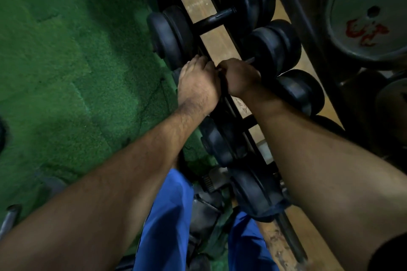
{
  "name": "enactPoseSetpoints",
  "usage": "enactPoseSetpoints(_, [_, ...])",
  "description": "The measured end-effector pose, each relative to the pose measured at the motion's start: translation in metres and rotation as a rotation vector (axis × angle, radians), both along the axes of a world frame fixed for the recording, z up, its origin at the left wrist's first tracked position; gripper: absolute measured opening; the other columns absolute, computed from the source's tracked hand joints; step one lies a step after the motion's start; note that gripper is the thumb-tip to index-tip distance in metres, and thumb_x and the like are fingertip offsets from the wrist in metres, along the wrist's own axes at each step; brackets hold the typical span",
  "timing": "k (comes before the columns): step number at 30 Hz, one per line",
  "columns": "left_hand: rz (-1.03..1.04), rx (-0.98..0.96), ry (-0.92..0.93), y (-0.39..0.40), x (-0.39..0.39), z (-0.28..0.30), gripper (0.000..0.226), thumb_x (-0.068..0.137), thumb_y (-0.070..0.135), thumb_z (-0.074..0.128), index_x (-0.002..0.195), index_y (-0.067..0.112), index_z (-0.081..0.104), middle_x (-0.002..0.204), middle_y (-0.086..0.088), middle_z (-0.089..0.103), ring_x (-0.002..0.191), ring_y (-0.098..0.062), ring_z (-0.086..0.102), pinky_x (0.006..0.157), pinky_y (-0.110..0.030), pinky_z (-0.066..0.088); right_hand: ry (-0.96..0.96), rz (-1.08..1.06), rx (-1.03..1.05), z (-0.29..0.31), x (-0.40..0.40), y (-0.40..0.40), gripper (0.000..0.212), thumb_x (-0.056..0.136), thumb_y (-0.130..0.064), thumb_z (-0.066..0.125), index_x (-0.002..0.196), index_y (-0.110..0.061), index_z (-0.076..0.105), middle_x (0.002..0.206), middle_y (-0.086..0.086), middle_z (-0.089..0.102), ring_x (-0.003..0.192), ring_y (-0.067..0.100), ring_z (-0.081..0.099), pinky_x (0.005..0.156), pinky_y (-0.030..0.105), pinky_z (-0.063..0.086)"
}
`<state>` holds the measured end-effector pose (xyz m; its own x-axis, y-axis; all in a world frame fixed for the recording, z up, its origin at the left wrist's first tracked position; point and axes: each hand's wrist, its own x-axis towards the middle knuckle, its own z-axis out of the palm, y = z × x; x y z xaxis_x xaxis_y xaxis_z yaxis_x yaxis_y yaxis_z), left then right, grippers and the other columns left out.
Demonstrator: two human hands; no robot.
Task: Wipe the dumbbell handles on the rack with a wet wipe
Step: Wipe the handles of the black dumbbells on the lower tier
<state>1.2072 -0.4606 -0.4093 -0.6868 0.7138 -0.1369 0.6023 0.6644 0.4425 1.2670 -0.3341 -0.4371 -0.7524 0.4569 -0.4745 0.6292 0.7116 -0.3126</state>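
Note:
Black dumbbells lie in a row across a dark metal rack [222,103]. My right hand [239,79] is curled round the handle of the middle dumbbell [273,50], whose bar shows just past my knuckles. My left hand [198,82] lies right beside it over the near end of the same dumbbell, fingers bent down over the rack rail. No wet wipe is visible; anything under the hands is hidden. The dumbbell [220,17] further back has its dark handle bare.
Green turf flooring [66,61] spreads to the left. Large grey weight plates [363,13] stand at the right behind a rack post. More dumbbells [220,143] sit nearer me on the rack, above my blue trousers [167,226]. Wooden floor shows under the rack.

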Motion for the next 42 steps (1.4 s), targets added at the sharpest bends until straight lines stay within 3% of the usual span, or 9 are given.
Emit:
enactPoseSetpoints(8, [-0.011, -0.049, -0.045, -0.014, -0.006, 0.002, 0.051, 0.1, 0.034, 0.037, 0.142, 0.005, 0.045, 0.148, -0.014, 0.045, 0.14, -0.029, 0.037, 0.119, -0.04, 0.023, -0.165, -0.033, 0.084, 0.01, -0.023, 0.0, 0.031, 0.093, -0.025, 0.045, 0.111, -0.016, 0.068, 0.123, 0.013, 0.063, 0.117, 0.037, 0.059, 0.097, 0.045, 0.046])
enactPoseSetpoints(12, [-0.009, -0.032, -0.101, -0.014, -0.011, 0.004, 0.049, 0.102, 0.029, 0.035, 0.145, 0.006, 0.042, 0.152, -0.012, 0.041, 0.143, -0.027, 0.034, 0.12, -0.038, 0.02, -0.126, -0.021, -0.251, 0.018, -0.023, 0.016, 0.026, 0.095, -0.02, 0.053, 0.11, -0.014, 0.073, 0.121, 0.013, 0.068, 0.112, 0.033, 0.061, 0.095, 0.036, 0.05])
enactPoseSetpoints(16, [-0.01, -0.045, -0.132, -0.016, -0.012, 0.004, 0.05, 0.102, 0.029, 0.036, 0.147, 0.007, 0.04, 0.154, -0.01, 0.039, 0.144, -0.026, 0.031, 0.12, -0.038, 0.019, -0.034, -0.177, 0.092, 0.019, -0.003, 0.019, 0.028, 0.09, -0.024, 0.053, 0.11, -0.027, 0.072, 0.121, 0.005, 0.067, 0.112, 0.032, 0.062, 0.092, 0.037, 0.052])
enactPoseSetpoints(18, [-0.01, -0.056, -0.169, -0.015, -0.013, 0.008, 0.05, 0.102, 0.03, 0.036, 0.147, 0.007, 0.039, 0.154, -0.011, 0.038, 0.145, -0.027, 0.03, 0.12, -0.038, 0.019, 0.01, -0.156, -0.044, 0.017, -0.002, 0.0, 0.027, 0.09, -0.025, 0.053, 0.108, -0.023, 0.072, 0.117, 0.007, 0.068, 0.108, 0.033, 0.062, 0.089, 0.037, 0.052])
enactPoseSetpoints(24, [-0.048, -0.019, -0.199, -0.015, -0.033, 0.032, 0.035, 0.091, 0.017, 0.047, 0.12, 0.008, 0.063, 0.121, -0.011, 0.065, 0.111, -0.032, 0.06, 0.094, -0.039, 0.048, 0.322, -0.739, -0.348, 0.023, -0.009, -0.009, 0.027, 0.092, -0.017, 0.05, 0.105, -0.011, 0.074, 0.111, 0.005, 0.072, 0.108, 0.023, 0.064, 0.096, 0.035, 0.05])
enactPoseSetpoints(29, [-0.118, 0.009, 0.044, -0.007, -0.072, 0.055, 0.023, 0.09, 0.023, 0.052, 0.107, 0.01, 0.062, 0.106, -0.01, 0.063, 0.105, -0.03, 0.057, 0.086, -0.042, 0.044, 0.486, -0.855, -0.599, 0.039, -0.045, -0.019, 0.024, 0.1, -0.007, 0.043, 0.108, -0.003, 0.065, 0.101, 0.003, 0.071, 0.09, 0.018, 0.069, 0.07, 0.024, 0.053])
enactPoseSetpoints(31, [-0.142, -0.055, 0.131, 0.003, -0.093, 0.052, 0.037, 0.088, 0.029, 0.055, 0.12, 0.009, 0.058, 0.123, -0.011, 0.058, 0.123, -0.029, 0.05, 0.101, -0.042, 0.039, 0.494, -0.82, -0.492, 0.046, -0.059, -0.018, 0.023, 0.102, -0.014, 0.044, 0.108, -0.012, 0.065, 0.101, -0.004, 0.069, 0.084, 0.018, 0.068, 0.057, 0.021, 0.052])
enactPoseSetpoints(35, [-0.17, -0.199, 0.084, 0.013, -0.123, 0.027, 0.076, 0.092, 0.047, 0.05, 0.15, 0.004, 0.027, 0.155, -0.019, 0.03, 0.146, -0.033, 0.022, 0.121, -0.044, 0.017, 0.457, -0.573, -0.272, 0.027, -0.078, 0.0, 0.036, 0.096, -0.028, 0.045, 0.124, -0.019, 0.067, 0.123, -0.002, 0.068, 0.112, 0.017, 0.064, 0.09, 0.044, 0.056])
enactPoseSetpoints(42, [-0.184, -0.114, 0.142, 0.008, -0.126, 0.012, 0.075, 0.092, 0.048, 0.046, 0.148, 0.0, 0.031, 0.153, -0.021, 0.034, 0.143, -0.036, 0.028, 0.119, -0.048, 0.02, 0.362, -0.298, 0.031, 0.012, -0.096, 0.023, 0.038, 0.098, -0.02, 0.048, 0.132, -0.018, 0.063, 0.137, 0.003, 0.06, 0.124, 0.022, 0.057, 0.102, 0.028, 0.041])
